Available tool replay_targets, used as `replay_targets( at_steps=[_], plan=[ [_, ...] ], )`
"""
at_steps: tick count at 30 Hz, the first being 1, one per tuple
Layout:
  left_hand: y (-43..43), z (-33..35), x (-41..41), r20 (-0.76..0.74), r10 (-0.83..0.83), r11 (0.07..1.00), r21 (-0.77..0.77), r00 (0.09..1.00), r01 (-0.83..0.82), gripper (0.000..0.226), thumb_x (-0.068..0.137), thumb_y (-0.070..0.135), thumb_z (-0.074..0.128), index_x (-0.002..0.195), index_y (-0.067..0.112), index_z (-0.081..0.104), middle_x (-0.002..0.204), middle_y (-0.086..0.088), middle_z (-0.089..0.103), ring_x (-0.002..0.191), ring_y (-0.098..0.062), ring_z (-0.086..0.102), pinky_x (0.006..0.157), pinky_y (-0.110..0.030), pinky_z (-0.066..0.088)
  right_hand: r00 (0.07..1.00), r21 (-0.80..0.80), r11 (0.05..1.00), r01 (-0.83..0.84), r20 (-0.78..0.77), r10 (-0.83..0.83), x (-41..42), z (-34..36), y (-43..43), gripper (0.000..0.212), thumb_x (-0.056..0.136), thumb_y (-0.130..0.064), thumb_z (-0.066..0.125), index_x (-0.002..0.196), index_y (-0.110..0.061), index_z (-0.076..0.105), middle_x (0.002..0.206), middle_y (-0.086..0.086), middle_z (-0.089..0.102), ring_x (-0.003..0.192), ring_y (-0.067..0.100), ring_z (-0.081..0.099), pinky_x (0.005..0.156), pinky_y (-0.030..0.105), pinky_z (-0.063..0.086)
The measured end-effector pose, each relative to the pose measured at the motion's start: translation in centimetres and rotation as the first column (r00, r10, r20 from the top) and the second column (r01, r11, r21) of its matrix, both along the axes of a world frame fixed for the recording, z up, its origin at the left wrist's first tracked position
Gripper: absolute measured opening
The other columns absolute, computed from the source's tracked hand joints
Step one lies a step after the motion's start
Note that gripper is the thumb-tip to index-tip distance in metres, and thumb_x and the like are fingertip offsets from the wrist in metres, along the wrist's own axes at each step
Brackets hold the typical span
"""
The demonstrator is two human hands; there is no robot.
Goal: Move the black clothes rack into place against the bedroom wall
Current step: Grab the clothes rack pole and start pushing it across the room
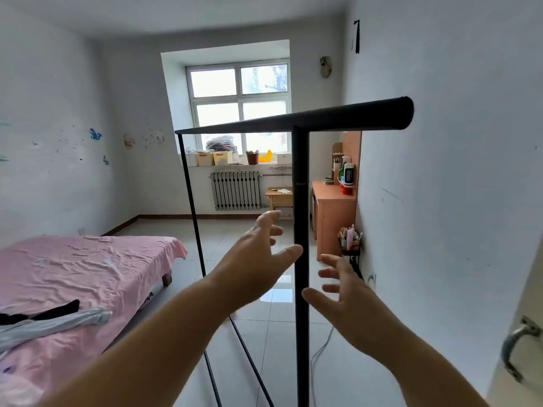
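Observation:
The black clothes rack stands on the tiled floor in front of me, its top bar running from near my head toward the window and its near upright post straight ahead. My left hand is just left of that post, fingers spread, thumb tip close to the post. My right hand is just right of the post, fingers apart, holding nothing. Neither hand grips the post. The white bedroom wall lies a short way to the right of the rack.
A bed with a pink sheet and loose clothes fills the left. An orange desk and a small basket stand against the right wall ahead. A radiator sits under the window. A door handle is at right; a cable lies on the floor.

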State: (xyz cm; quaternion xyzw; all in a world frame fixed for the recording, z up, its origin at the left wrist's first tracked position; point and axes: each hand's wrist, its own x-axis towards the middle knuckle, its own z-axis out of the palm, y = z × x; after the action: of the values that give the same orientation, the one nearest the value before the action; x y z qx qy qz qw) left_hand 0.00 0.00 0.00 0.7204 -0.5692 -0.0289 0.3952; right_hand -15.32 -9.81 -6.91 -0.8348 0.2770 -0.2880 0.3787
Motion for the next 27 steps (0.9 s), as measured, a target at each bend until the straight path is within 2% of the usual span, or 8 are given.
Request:
replay_targets(
  at_steps=[3, 7, 10, 12, 15, 19, 23, 27],
  plan=[
    [-1.2, 1.6, 0.1, 0.089, 0.022, 1.0, -0.001, 0.996, -0.022, 0.071, 0.085, 0.048, 0.06, 0.143, 0.027, 0.025, 0.128, 0.005, 0.055, 0.106, -0.007, 0.05, 0.081, -0.02, 0.038, 0.996, 0.001, 1.0, -0.021, -0.088, 0.021, 1.4, -0.1, -0.5, 0.079, 0.085, -0.049, 0.064, 0.145, -0.037, 0.014, 0.145, -0.007, 0.041, 0.123, 0.009, 0.046, 0.095, 0.025, 0.037],
    [-2.6, 4.0, -0.4, 0.139, 0.039, 0.999, -0.003, 0.99, -0.039, 0.068, 0.087, 0.045, 0.059, 0.143, 0.024, 0.026, 0.117, 0.001, 0.061, 0.102, -0.014, 0.057, 0.083, -0.026, 0.043, 0.99, 0.046, 0.994, -0.1, -0.098, 0.104, 3.4, 0.5, -0.9, 0.074, 0.089, -0.038, 0.064, 0.143, -0.037, 0.015, 0.148, -0.002, 0.04, 0.125, 0.014, 0.048, 0.095, 0.027, 0.039],
    [-3.2, 5.2, -0.9, 0.19, 0.067, 0.998, -0.02, 0.98, -0.065, 0.062, 0.09, 0.04, 0.058, 0.14, 0.018, 0.029, 0.114, -0.002, 0.061, 0.099, -0.015, 0.057, 0.081, -0.024, 0.041, 0.987, -0.018, 0.996, -0.086, -0.138, 0.082, 4.4, 0.7, -0.8, 0.051, 0.093, -0.032, 0.059, 0.132, -0.028, 0.026, 0.133, 0.003, 0.052, 0.116, 0.021, 0.055, 0.09, 0.028, 0.042],
    [-3.6, 5.8, -1.3, 0.205, 0.077, 0.997, -0.003, 0.976, -0.078, 0.052, 0.091, 0.036, 0.057, 0.133, 0.013, 0.037, 0.111, -0.003, 0.062, 0.094, -0.015, 0.058, 0.074, -0.021, 0.041, 0.985, -0.044, 0.997, -0.059, -0.163, 0.051, 4.8, 0.6, -1.0, 0.035, 0.096, -0.026, 0.055, 0.122, -0.018, 0.034, 0.118, 0.005, 0.061, 0.105, 0.022, 0.06, 0.091, 0.035, 0.049],
    [-4.2, 6.9, -1.5, 0.202, 0.104, 0.994, 0.021, 0.974, -0.11, 0.044, 0.093, 0.035, 0.054, 0.125, 0.009, 0.042, 0.106, -0.007, 0.063, 0.089, -0.018, 0.062, 0.075, -0.025, 0.047, 0.978, -0.028, 0.997, -0.067, -0.2, 0.06, 5.1, 0.8, -1.4, 0.028, 0.096, -0.026, 0.054, 0.12, -0.016, 0.041, 0.11, 0.005, 0.062, 0.099, 0.022, 0.061, 0.09, 0.035, 0.049],
    [-5.1, 8.4, -1.4, 0.258, 0.104, 0.984, 0.117, 0.96, -0.138, 0.048, 0.095, 0.035, 0.051, 0.127, 0.001, 0.039, 0.107, -0.011, 0.058, 0.078, -0.014, 0.055, 0.061, -0.016, 0.038, 0.974, -0.042, 0.997, -0.059, -0.223, 0.049, 5.6, 0.7, -2.1, 0.026, 0.097, -0.025, 0.052, 0.119, -0.016, 0.041, 0.106, 0.005, 0.062, 0.098, 0.024, 0.063, 0.09, 0.041, 0.052],
    [-6.5, 9.1, -1.1, 0.244, 0.133, 0.958, 0.217, 0.96, -0.188, 0.053, 0.096, 0.034, 0.05, 0.132, -0.002, 0.035, 0.113, -0.015, 0.058, 0.096, -0.025, 0.06, 0.076, -0.027, 0.045, 0.98, -0.09, 0.996, -0.012, -0.201, -0.006, 6.6, -0.1, -3.2, 0.023, 0.098, -0.016, 0.048, 0.119, -0.014, 0.041, 0.081, -0.018, 0.055, 0.096, 0.018, 0.062, 0.087, 0.035, 0.05],
    [-7.4, 9.5, -0.7, 0.198, 0.156, 0.951, 0.234, 0.968, -0.202, 0.054, 0.096, 0.03, 0.051, 0.136, -0.002, 0.032, 0.119, -0.017, 0.059, 0.101, -0.029, 0.062, 0.083, -0.034, 0.049, 0.981, -0.125, 0.992, 0.028, -0.189, -0.051, 8.0, -0.8, -4.4, 0.024, 0.097, -0.012, 0.048, 0.12, -0.012, 0.04, 0.076, -0.022, 0.053, 0.087, 0.015, 0.061, 0.073, 0.026, 0.039]
  ],
)
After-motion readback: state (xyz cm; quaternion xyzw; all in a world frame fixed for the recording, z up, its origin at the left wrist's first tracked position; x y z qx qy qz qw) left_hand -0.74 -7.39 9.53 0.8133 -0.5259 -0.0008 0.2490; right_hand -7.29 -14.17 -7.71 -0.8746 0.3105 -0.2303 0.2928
